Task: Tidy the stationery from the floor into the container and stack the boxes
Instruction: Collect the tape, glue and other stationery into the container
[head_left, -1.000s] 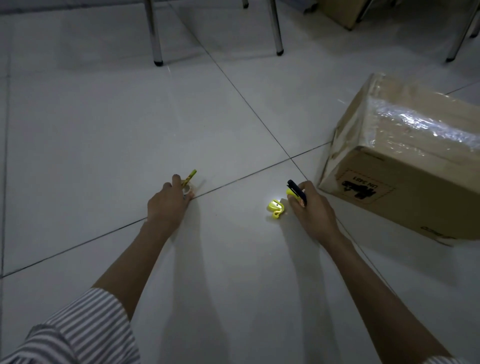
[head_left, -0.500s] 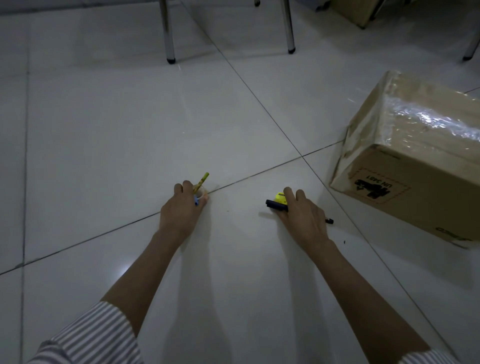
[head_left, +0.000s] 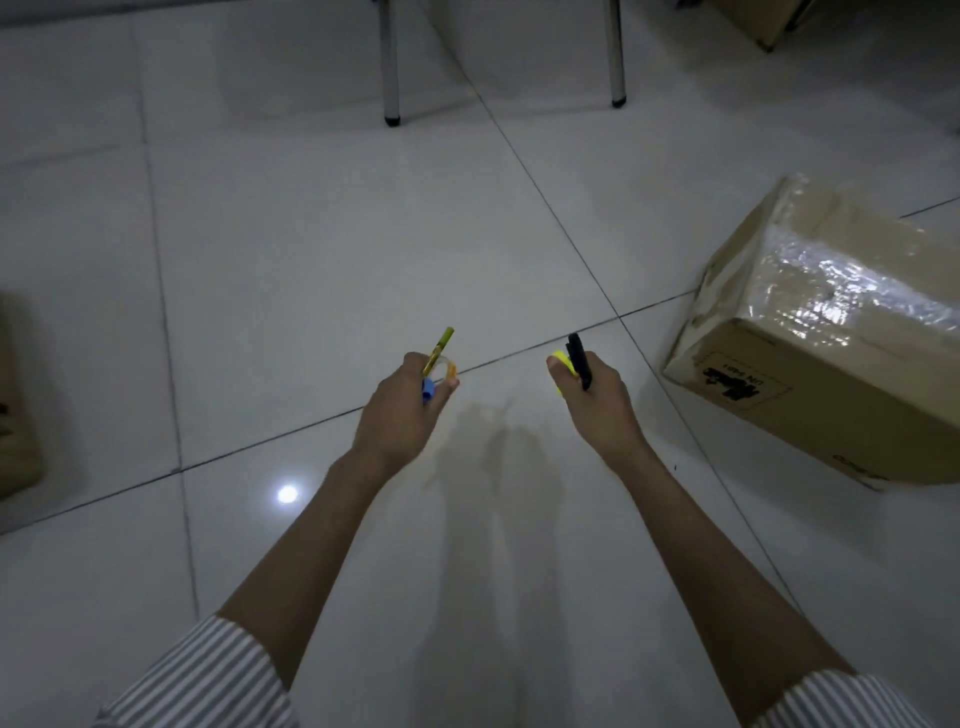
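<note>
My left hand (head_left: 402, 410) is raised above the floor and grips a yellow-green pen (head_left: 439, 349) together with a clear tape roll (head_left: 445, 371) and a small blue piece (head_left: 428, 388). My right hand (head_left: 597, 402) is also off the floor and holds a black marker (head_left: 577, 357) and a yellow item (head_left: 561, 361) pressed under the thumb. A taped cardboard box (head_left: 831, 353) lies on the floor to the right of my right hand.
Two metal chair legs (head_left: 390, 67) stand at the back. Another cardboard box (head_left: 763, 21) sits at the far right corner, and a brown box edge (head_left: 15, 400) shows at the left border. White floor tiles (head_left: 311, 249) stretch ahead of both hands.
Both hands have lifted off the floor with their items. My right hand picked up the yellow item along with the black marker.
</note>
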